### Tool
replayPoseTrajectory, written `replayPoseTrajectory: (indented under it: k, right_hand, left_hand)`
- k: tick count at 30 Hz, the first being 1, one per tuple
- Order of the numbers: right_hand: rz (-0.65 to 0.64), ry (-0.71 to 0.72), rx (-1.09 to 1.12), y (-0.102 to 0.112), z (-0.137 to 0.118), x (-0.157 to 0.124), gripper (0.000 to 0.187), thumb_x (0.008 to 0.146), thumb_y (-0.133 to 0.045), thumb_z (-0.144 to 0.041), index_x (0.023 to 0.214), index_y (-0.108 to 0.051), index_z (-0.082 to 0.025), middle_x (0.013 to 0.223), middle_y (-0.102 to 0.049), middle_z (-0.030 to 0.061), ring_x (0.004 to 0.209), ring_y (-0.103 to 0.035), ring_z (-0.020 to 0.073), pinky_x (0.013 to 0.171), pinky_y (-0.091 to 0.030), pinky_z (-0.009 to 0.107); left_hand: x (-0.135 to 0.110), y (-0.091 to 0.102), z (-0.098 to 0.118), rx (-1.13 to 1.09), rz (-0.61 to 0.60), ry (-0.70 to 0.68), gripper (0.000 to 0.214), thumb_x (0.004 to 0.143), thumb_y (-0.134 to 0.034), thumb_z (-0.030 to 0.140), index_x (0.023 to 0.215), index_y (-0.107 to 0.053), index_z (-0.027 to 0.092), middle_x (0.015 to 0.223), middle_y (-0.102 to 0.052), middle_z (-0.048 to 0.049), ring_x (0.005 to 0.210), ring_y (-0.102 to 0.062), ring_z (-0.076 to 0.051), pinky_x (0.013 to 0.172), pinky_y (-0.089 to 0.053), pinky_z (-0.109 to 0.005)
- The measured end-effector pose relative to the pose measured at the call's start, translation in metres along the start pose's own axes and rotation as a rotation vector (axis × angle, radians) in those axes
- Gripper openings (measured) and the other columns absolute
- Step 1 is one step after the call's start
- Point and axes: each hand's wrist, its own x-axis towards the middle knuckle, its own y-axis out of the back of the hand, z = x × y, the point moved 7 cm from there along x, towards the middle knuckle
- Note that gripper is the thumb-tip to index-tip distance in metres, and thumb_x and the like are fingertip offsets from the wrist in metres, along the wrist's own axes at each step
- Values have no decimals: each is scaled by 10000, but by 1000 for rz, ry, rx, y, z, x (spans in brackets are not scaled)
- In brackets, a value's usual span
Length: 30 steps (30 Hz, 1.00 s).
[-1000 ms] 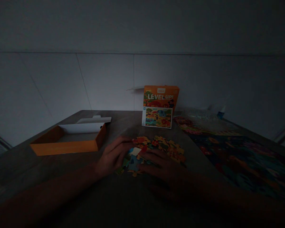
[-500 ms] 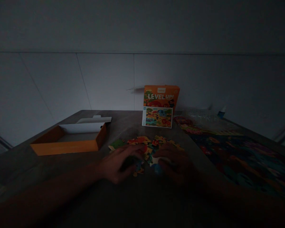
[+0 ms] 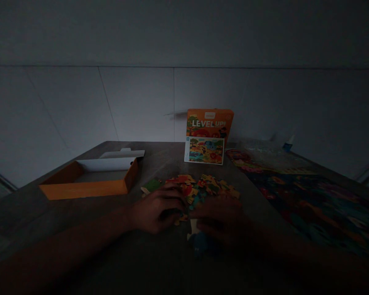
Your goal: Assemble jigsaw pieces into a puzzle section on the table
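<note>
A heap of colourful jigsaw puzzle pieces (image 3: 213,185) lies on the dark table. My left hand (image 3: 158,208) rests at the heap's left front, fingers bent and thumb apart from them, with an orange piece (image 3: 181,219) by the thumb tip; what lies under the fingers is hidden. My right hand (image 3: 219,217), very dark, is at the front right of the heap. Its fingers are closed on a blue and pale puzzle piece (image 3: 198,239) that shows below the fingertips. A green piece (image 3: 153,185) lies behind my left hand.
An open orange box tray (image 3: 87,191) stands at the left. An orange "LEVEL UP!" box (image 3: 209,123) with a picture card (image 3: 204,150) stands behind the heap. On the right lie a colourful puzzle sheet (image 3: 313,200), clear plastic (image 3: 261,149) and a small blue bottle (image 3: 288,145).
My right hand has come left and nearer to me, bringing the blue puzzle piece toward the table's front. My left hand has shifted slightly, its thumb and fingertips closer together.
</note>
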Motion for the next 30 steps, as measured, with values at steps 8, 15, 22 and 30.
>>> replayPoseTrajectory:
  k: [8,15,22,30]
  right_hand:
    - [-229,71,9,-15,-13,-1,178,971,-533,-224,1038,-684,-156,977,-675,81,886,-615,165,774,-463,278]
    - [-237,166,9,-14,-18,2,192,956,-485,-235,902,-659,-175,845,-635,55,762,-562,155,692,-440,280]
    - [-212,329,97,-9,-20,-6,124,803,-476,-207,687,-519,-213,656,-554,13,579,-481,142,552,-362,287]
    - [-297,366,44,-10,-26,0,121,840,-491,-269,794,-579,-199,787,-625,42,715,-560,170,627,-404,311]
  left_hand:
    - [-1,-3,-1,50,-6,-25,193,891,-519,132,1038,-640,166,1037,-680,-94,1026,-612,-240,1019,-473,-471]
    - [-6,3,36,242,57,-289,163,821,-521,104,922,-635,165,956,-696,-115,978,-609,-286,832,-544,-449]
    - [-1,-34,71,-61,-132,-270,31,894,-589,229,868,-603,219,801,-669,-56,686,-609,-189,613,-521,-338]
    - [-3,-36,65,-13,-213,-337,126,828,-578,238,707,-550,258,697,-597,-52,673,-569,-214,545,-471,-400]
